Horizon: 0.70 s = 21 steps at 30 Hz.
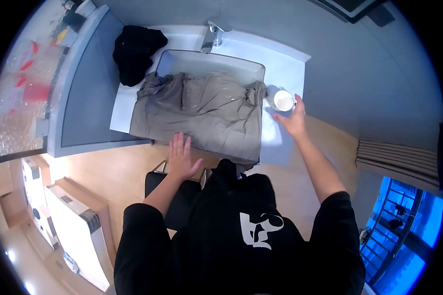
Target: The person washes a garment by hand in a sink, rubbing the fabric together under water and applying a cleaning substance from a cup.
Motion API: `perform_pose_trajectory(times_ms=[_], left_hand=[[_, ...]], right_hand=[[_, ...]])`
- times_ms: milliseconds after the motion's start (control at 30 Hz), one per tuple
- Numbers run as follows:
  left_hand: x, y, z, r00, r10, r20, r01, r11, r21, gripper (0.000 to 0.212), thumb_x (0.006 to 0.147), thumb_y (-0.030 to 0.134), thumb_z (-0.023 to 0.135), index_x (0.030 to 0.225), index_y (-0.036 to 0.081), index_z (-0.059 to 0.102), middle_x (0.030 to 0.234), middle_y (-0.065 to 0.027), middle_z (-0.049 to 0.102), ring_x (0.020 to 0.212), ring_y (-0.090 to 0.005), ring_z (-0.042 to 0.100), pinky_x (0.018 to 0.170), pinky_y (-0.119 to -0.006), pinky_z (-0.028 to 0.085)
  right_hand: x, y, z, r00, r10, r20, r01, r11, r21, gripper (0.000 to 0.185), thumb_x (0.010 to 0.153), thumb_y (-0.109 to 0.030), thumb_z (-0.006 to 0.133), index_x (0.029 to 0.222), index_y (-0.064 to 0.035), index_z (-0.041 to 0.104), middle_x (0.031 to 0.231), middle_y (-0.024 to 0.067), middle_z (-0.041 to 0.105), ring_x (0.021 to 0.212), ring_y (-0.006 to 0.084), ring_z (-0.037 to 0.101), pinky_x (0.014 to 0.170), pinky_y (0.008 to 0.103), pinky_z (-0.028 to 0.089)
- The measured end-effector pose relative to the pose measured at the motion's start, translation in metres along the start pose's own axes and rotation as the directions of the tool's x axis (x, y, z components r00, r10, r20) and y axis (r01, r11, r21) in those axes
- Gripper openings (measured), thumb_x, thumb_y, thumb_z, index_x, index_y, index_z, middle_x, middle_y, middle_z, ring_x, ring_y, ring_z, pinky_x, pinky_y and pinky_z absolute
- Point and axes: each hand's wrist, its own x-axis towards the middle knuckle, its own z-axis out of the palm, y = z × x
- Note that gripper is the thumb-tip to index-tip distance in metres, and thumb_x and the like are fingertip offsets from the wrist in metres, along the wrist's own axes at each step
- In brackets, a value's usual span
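Observation:
A wet-looking grey-brown garment (206, 114) lies spread over the front of the white sink (256, 68), part of it down in the basin. My left hand (181, 156) is at the garment's front edge, fingers extended and holding nothing; whether it touches the cloth I cannot tell. At the right side of the counter stands a white cup (282, 101) with something pale inside. My right hand (295, 116) is beside it, thumb and fingers apart around its right side, not closed on it. Behind the basin rises a chrome faucet (212, 38).
A black cloth item (134, 51) lies on the counter's left. A grey partition (96, 84) borders that side. Below the counter, near my left arm, is a black chair (177, 202). Grey wall runs behind and to the right. A bed (77, 228) shows at lower left.

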Motion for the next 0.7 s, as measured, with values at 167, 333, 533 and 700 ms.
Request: perform_pose_trajectory(times_ms=[167,333,533,700], left_hand=[[0.013,0.014,0.003,0.951,-0.094,0.294,0.055,0.989,0.141,0.097,0.075,0.049,0.069,0.147,0.001,0.024,0.155,-0.0216,0.017,0.144,-0.0413,0.012,0.115,-0.056,0.01],[0.016,0.027,0.004,0.962,-0.145,0.23,0.111,0.982,0.153,0.098,0.075,0.054,0.068,0.145,-0.001,0.027,0.154,-0.0231,0.017,0.144,-0.0424,0.011,0.114,-0.058,0.008],[0.069,0.141,-0.027,0.984,-0.11,-0.139,0.099,0.992,-0.078,0.109,0.058,0.041,0.085,0.142,0.0,0.028,0.15,-0.0255,0.025,0.139,-0.0452,0.023,0.109,-0.06,0.018],[0.147,0.246,-0.065,0.828,0.059,-0.558,-0.222,0.948,-0.23,0.103,0.057,0.025,0.086,0.14,0.003,0.029,0.148,-0.0251,0.029,0.137,-0.0426,0.03,0.109,-0.058,0.021]], right_hand=[[0.018,0.013,-0.003,0.991,-0.118,0.064,0.115,0.992,0.041,0.103,0.056,-0.017,0.089,0.139,0.0017,0.031,0.128,0.0253,0.049,0.117,0.037,0.051,0.1,0.0423,0.042],[0.037,0.023,-0.012,0.956,-0.256,0.142,0.246,0.966,0.082,0.097,0.06,-0.017,0.087,0.139,0.0,0.033,0.126,0.0221,0.053,0.117,0.0371,0.052,0.1,0.0424,0.042],[0.042,-0.038,-0.069,0.781,-0.538,0.315,0.508,0.842,0.181,0.077,0.059,-0.011,0.08,0.128,-0.0045,0.046,0.124,0.0131,0.056,0.117,0.0347,0.05,0.097,0.0418,0.042],[0.047,-0.096,-0.127,0.434,-0.899,0.054,0.776,0.404,0.485,0.08,0.058,-0.011,0.083,0.128,-0.0044,0.046,0.127,0.0113,0.054,0.119,0.0356,0.048,0.1,0.0418,0.039]])
